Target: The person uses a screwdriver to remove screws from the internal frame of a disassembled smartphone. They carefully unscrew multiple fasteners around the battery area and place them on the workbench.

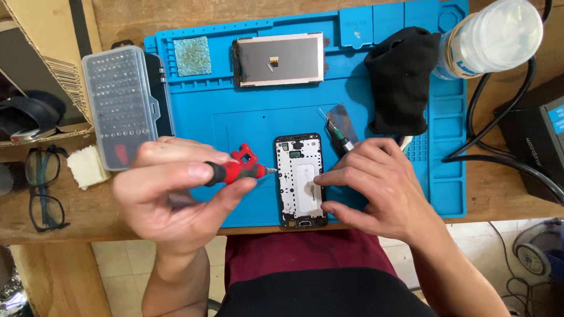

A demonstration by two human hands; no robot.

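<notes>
Near the mat's (247, 120) front edge, the phone frame (300, 179) is steadied by the right hand's (376, 188) spread fingertips while a red screwdriver (238, 171) is gripped in the left hand (170, 196), tip at its left rim.

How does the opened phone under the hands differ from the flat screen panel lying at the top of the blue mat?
The opened phone lies lengthwise toward the person; the screen panel lies crosswise. The opened phone shows a white inner frame with a black rim; the screen panel shows a plain grey back. The right hand touches the opened phone; nothing touches the screen panel. Both rest flat on the blue mat.
</notes>
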